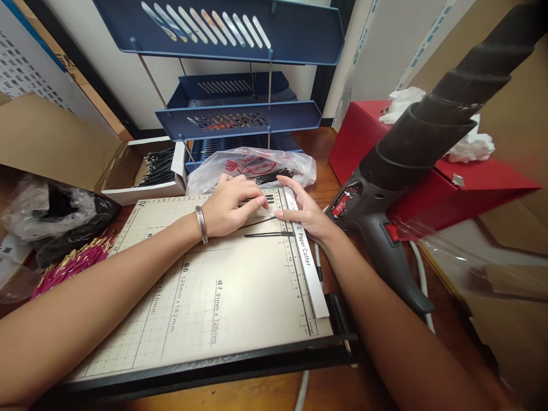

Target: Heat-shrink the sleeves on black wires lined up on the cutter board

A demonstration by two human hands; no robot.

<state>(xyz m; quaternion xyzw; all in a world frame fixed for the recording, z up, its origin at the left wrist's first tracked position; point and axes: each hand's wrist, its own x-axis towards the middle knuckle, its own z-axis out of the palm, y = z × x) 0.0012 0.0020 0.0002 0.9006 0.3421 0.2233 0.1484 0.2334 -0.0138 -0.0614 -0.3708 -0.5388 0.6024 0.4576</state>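
A beige paper cutter board (pixel 205 297) with printed size lines lies in front of me. My left hand (pixel 233 206), with a metal bracelet on its wrist, is curled over a small bundle of thin black tubes (pixel 268 200) at the board's far right. My right hand (pixel 302 211) rests flat beside it, fingers stretched out along the white ruler strip (pixel 306 257) and touching the bundle. Two loose black tubes (pixel 268 227) lie on the board just below the hands.
A black heat gun (pixel 411 154) stands at the right, a red box (pixel 428 171) behind it. A plastic bag (pixel 252 165) lies under a blue tiered rack (pixel 240 117). A white box of black tubes (pixel 156 168) and pink-tipped pieces (pixel 72 262) sit at the left.
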